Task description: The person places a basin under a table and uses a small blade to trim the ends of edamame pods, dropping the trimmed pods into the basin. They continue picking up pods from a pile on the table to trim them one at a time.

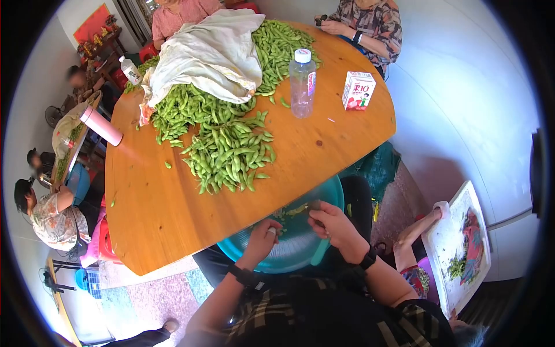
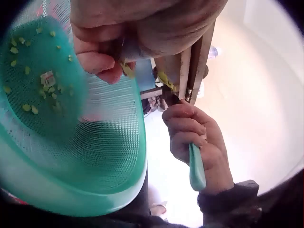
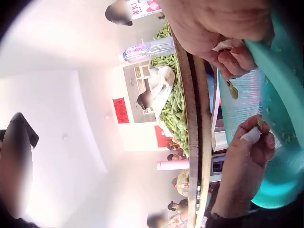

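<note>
Over a teal mesh basket at the table's near edge, my two hands work close together. The right hand grips a tool with a teal handle; its working end is hidden in the fingers. An opened yellow-green soybean pod sticks out from those same fingertips. My left hand is curled, pinching a small green piece between thumb and fingertips. White wrapping covers one of its fingers. Shelled beans lie scattered on the basket's bottom.
On the wooden table lies a heap of green pods, partly under a white cloth. A clear bottle, a juice carton and a pink flask stand around it. Someone at right holds a white tray.
</note>
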`<state>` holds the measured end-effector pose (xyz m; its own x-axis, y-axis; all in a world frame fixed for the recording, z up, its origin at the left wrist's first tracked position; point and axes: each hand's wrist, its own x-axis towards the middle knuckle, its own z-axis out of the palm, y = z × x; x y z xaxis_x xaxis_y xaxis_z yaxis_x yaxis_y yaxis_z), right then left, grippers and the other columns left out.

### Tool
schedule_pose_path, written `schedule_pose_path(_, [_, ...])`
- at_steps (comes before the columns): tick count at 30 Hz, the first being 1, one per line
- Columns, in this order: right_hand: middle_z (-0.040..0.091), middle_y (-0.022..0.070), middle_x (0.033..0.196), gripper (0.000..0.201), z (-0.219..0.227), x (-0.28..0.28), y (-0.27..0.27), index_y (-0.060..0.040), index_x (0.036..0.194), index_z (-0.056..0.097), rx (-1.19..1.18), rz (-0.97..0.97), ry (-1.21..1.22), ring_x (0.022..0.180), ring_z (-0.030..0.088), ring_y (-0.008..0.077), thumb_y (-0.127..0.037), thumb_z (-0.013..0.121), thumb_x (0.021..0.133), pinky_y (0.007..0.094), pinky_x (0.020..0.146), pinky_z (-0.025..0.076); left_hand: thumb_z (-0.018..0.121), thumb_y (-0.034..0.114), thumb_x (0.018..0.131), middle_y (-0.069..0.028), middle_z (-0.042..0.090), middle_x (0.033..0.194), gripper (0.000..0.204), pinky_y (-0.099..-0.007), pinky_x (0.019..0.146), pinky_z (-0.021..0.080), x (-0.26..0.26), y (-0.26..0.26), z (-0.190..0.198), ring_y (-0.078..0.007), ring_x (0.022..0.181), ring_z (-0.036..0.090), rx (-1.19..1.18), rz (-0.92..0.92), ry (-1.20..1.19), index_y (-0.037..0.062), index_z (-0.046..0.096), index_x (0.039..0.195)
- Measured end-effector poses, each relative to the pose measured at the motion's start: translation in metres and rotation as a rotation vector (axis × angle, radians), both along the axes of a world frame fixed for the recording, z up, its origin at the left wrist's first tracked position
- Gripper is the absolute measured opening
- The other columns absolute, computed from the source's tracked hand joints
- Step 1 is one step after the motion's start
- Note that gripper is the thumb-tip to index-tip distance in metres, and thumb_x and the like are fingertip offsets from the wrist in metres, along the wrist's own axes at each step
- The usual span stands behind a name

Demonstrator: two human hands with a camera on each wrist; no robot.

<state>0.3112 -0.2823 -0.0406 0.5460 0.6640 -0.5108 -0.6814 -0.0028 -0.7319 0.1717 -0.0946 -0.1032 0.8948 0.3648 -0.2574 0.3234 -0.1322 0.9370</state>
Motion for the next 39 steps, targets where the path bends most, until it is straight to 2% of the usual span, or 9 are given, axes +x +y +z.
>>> schedule_pose_path(14, [0.057, -0.0013, 0.072, 0.005, 0.006, -0.022, -0.001, -0.0067, 0.097, 0.059, -0.068, 0.244, -0.317, 0.053, 0.047, 0.0044, -0.01, 0.056, 0.094, 0.0208, 0.046, 0.034, 0.056, 0.014, 0.095, 0.0013, 0.058, 0.078, 0.012, -0.0224, 0.058, 0.041, 0.012, -0.016, 0.02, -0.0058, 0.065, 0.051, -0.103, -0.02, -0.046, 0.0042, 0.061, 0.099])
schedule_pose_path(19, [0.058, -0.0012, 0.073, 0.008, 0.002, -0.02, -0.002, -0.0046, 0.097, 0.061, -0.112, 0.219, -0.375, 0.06, 0.049, 0.0054, -0.01, 0.056, 0.094, 0.022, 0.053, 0.039, 0.048, 0.011, 0.096, -0.0007, 0.057, 0.082, 0.02, -0.0237, 0.06, 0.042, 0.011, -0.016, 0.02, -0.0089, 0.067, 0.05, -0.51, 0.045, 0.131, 0.0027, 0.059, 0.11])
schedule_pose_path(24, [0.061, 0.0125, 0.076, 0.022, 0.005, -0.018, -0.005, 0.0021, 0.11, 0.06, -0.205, 0.092, -0.919, 0.068, 0.061, 0.0157, -0.011, 0.061, 0.092, 0.03, 0.063, 0.048, 0.049, 0.009, 0.098, -0.0031, 0.056, 0.091, 0.024, -0.0248, 0.065, 0.043, 0.004, -0.017, 0.025, -0.011, 0.075, 0.052, -0.826, 0.102, 0.119, 0.0002, 0.056, 0.119])
schedule_pose_path(29, [0.063, 0.019, 0.08, 0.021, 0.003, -0.03, 0.001, 0.0006, 0.106, 0.061, -0.157, 0.229, -0.963, 0.07, 0.065, 0.0247, -0.011, 0.065, 0.089, 0.034, 0.064, 0.049, 0.049, 0.006, 0.098, -0.0037, 0.056, 0.092, 0.029, -0.0248, 0.066, 0.044, 0.011, -0.032, 0.05, -0.012, 0.076, 0.052, -0.854, 0.118, 0.054, 0.0004, 0.053, 0.127])
schedule_pose_path(32, [0.065, 0.0197, 0.081, 0.018, 0.006, -0.025, -0.003, -0.0002, 0.101, 0.063, -0.186, 0.14, -0.981, 0.071, 0.067, 0.0285, -0.012, 0.067, 0.088, 0.0354, 0.064, 0.05, 0.049, 0.006, 0.099, -0.0053, 0.059, 0.099, 0.031, -0.0268, 0.073, 0.046, 0.015, -0.03, 0.037, -0.0146, 0.084, 0.056, -0.733, 0.0, 0.023, 0.0001, 0.05, 0.129])
schedule_pose_path(35, [0.066, 0.0209, 0.083, 0.016, 0.018, 0.004, -0.03, -0.0001, 0.095, 0.064, -0.349, -0.077, -1.084, 0.075, 0.069, 0.0322, -0.011, 0.068, 0.085, 0.0364, 0.065, 0.052, 0.056, 0.004, 0.089, -0.0089, 0.062, 0.113, 0.032, -0.0374, 0.094, 0.045, 0.006, -0.026, 0.039, -0.0249, 0.104, 0.06, 0.246, -0.417, -0.205, 0.0047, 0.059, 0.121])
schedule_pose_path(36, [0.067, 0.022, 0.085, 0.016, 0.023, 0.02, -0.046, -0.0007, 0.097, 0.064, -0.475, -0.155, -1.153, 0.076, 0.069, 0.0342, -0.011, 0.068, 0.085, 0.0382, 0.066, 0.052, 0.056, 0.004, 0.089, -0.0089, 0.062, 0.113, 0.032, -0.0374, 0.094, 0.045, 0.001, -0.027, 0.063, -0.0249, 0.104, 0.06, 0.255, -0.411, -0.212, 0.0047, 0.059, 0.121])
schedule_pose_path(38, [0.066, 0.0267, 0.09, 0.029, 0.014, 0.055, -0.091, -0.0012, 0.114, 0.057, -0.772, -0.182, -1.252, 0.084, 0.065, 0.0457, -0.009, 0.061, 0.087, 0.051, 0.07, 0.051, 0.061, 0.001, 0.08, -0.0119, 0.062, 0.11, 0.033, -0.0412, 0.095, 0.044, -0.008, -0.032, 0.115, -0.0308, 0.103, 0.059, 0.88, -0.314, -0.224, 0.0068, 0.066, 0.112])
schedule_pose_path(39, [0.065, 0.0296, 0.091, 0.035, 0.019, 0.064, -0.105, 0.0015, 0.122, 0.052, -0.889, -0.222, -1.176, 0.087, 0.063, 0.0488, -0.007, 0.058, 0.088, 0.055, 0.073, 0.049, 0.063, -0.003, 0.075, -0.013, 0.062, 0.106, 0.031, -0.0429, 0.092, 0.046, -0.007, -0.026, 0.129, -0.0333, 0.102, 0.058, 0.704, -0.257, -0.273, 0.0064, 0.069, 0.104])
